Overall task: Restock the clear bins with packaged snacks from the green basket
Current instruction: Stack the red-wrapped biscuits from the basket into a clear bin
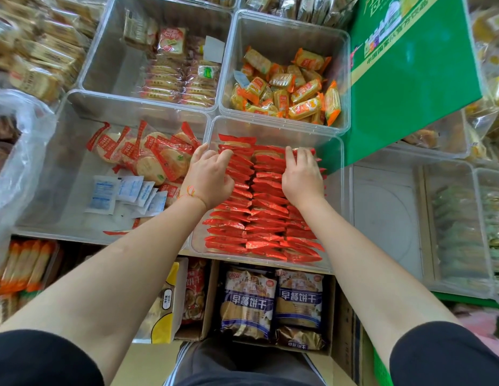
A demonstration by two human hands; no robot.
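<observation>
Clear bin [337,207] full of red snack packs [259,218], both hands' curled fingers [291,158] gripping packs.

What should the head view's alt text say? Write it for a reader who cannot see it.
Both hands, left hand and right hand, press into rows of red snack packets filling a clear bin. Neighbouring clear bins hold orange-wrapped snacks and round crackers; a green box stands at right.
</observation>
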